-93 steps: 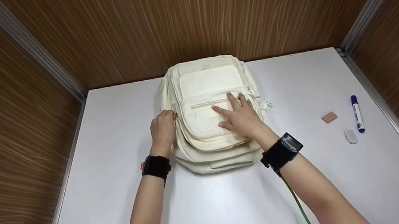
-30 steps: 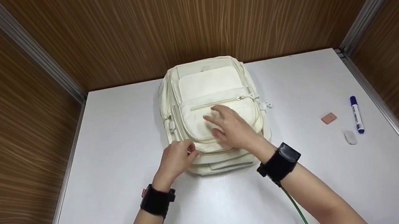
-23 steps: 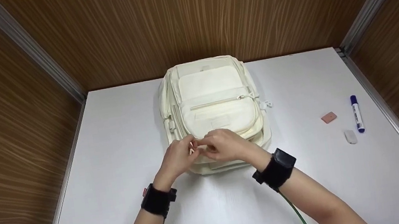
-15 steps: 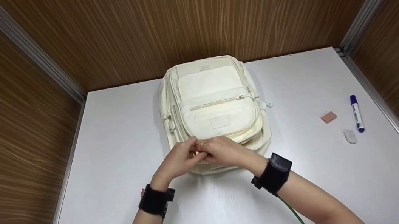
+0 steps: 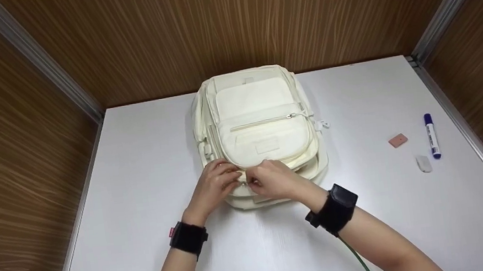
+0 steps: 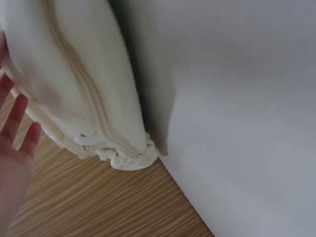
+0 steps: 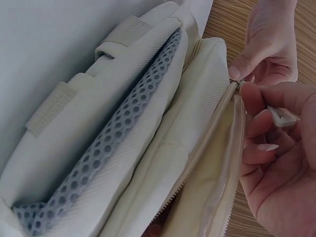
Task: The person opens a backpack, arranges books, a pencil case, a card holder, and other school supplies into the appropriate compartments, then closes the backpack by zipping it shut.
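A cream backpack [image 5: 255, 99] lies front side up on the white table, and both hands work at the lower left of its front pocket. My right hand [image 5: 274, 179] pinches the zipper slider [image 7: 238, 84]; a white pull tab [image 7: 282, 117] hangs among its curled fingers in the right wrist view. Beside it, my left hand [image 5: 213, 187] pinches the pocket edge with thumb and fingertip, its other fingers loosely spread in the left wrist view. The zipper [image 7: 219, 111] is parted on the near side, showing the yellowish pocket lining [image 7: 210, 173].
To the right on the table [image 5: 127, 177] lie a blue-capped marker [image 5: 432, 136], a pink eraser [image 5: 398, 140] and a white eraser [image 5: 423, 163]. Wood-grain panels [image 5: 228, 26] stand at the back and sides. A green cable [image 5: 359, 259] runs from the right wristband.
My left hand has come down from the bag's left side to its lower left corner. From lying spread on the front, my right hand has moved down to meet it and pinches the zipper slider.
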Demonstrator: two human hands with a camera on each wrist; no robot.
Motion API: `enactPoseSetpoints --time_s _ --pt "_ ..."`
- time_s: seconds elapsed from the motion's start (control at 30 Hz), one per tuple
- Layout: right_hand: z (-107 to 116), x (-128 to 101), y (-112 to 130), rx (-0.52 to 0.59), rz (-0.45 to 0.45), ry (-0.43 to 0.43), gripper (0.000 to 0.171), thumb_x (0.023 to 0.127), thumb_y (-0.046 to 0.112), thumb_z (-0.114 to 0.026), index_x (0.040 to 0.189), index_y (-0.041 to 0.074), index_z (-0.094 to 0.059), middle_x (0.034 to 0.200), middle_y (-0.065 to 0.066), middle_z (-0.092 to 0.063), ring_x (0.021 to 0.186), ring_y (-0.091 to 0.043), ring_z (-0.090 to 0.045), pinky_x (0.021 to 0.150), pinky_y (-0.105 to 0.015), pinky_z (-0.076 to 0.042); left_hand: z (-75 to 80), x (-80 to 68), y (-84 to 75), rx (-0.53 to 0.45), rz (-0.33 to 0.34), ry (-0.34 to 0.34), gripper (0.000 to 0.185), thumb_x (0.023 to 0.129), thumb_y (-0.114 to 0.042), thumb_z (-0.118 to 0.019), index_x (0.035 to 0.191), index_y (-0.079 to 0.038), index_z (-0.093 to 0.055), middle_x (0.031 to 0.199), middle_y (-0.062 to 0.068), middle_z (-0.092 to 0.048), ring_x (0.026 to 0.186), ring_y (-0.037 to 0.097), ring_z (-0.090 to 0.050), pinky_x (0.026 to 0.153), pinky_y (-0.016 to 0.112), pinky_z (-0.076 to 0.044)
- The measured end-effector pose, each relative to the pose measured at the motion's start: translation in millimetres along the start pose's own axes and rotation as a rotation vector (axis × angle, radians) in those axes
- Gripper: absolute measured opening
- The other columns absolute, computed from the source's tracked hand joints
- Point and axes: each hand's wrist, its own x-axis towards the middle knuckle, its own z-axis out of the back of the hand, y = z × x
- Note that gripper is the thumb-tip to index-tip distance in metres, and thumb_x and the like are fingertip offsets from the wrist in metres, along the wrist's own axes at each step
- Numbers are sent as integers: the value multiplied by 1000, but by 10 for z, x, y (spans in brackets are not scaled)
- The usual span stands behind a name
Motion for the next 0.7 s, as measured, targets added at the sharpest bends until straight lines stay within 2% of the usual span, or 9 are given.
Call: enactPoseSetpoints --time_s 0.1,0.2,0.5,0.7 --pt "3 -17 -7 16 4 5 9 79 9 -70 74 15 -66 63 9 -58 53 -7 -50 50 -28 -44 -38 1 18 63 -71 -41 16 83 -19 -78 97 -11 -77 104 2 -70 108 25 -57 99 42 -39" --pt "9 -42 -23 26 5 11 9 79 9 -71 72 15 -67 62 9 -58 53 -6 -49 50 -27 -43 -51 0 26 79 -101 -71 14 83 -20 -78 93 -11 -77 101 3 -70 104 25 -58 96 43 -41" --pt "111 -248 -189 146 -44 14 13 76 2 -68 72 14 -69 66 9 -64 56 -4 -53 55 -24 -47 -74 -10 34 70 -93 -87 13 85 -22 -75 90 -10 -76 99 4 -70 102 26 -60 95 45 -41" --pt "206 -427 -334 233 -93 1 14 79 0 -68 72 12 -70 66 9 -64 56 -3 -52 55 -24 -47 -95 -8 35 51 -88 -101 12 85 -22 -75 90 -11 -77 99 2 -70 102 25 -60 93 45 -43"
